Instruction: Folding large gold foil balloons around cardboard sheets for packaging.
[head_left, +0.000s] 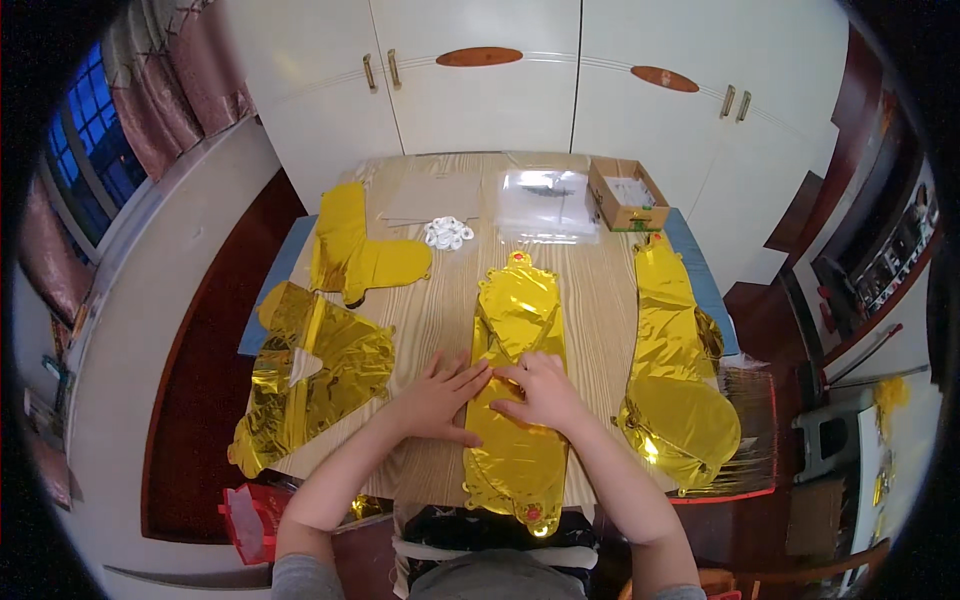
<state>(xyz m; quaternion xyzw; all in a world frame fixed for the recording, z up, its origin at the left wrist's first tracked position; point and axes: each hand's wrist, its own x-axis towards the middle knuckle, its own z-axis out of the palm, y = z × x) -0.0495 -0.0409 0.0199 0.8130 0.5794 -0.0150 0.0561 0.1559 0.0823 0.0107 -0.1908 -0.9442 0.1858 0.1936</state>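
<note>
From the head view, a long flat gold foil balloon [517,400] lies lengthwise down the middle of the wooden bench [440,310], shiny and creased, its near end at the bench edge. The left hand [437,398] lies flat at its left edge, fingers spread. The right hand [540,390] presses on it, fingers curled together. Other gold foil pieces [315,375] lie to both sides.

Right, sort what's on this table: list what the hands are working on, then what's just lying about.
In hand:
- left hand
- right hand
- gold foil balloon in the middle, both hands pressing it flat

Lying about:
- gold foil pieces at left
- gold foil at right
- white rings
- clear plastic bags
- cardboard box
</note>
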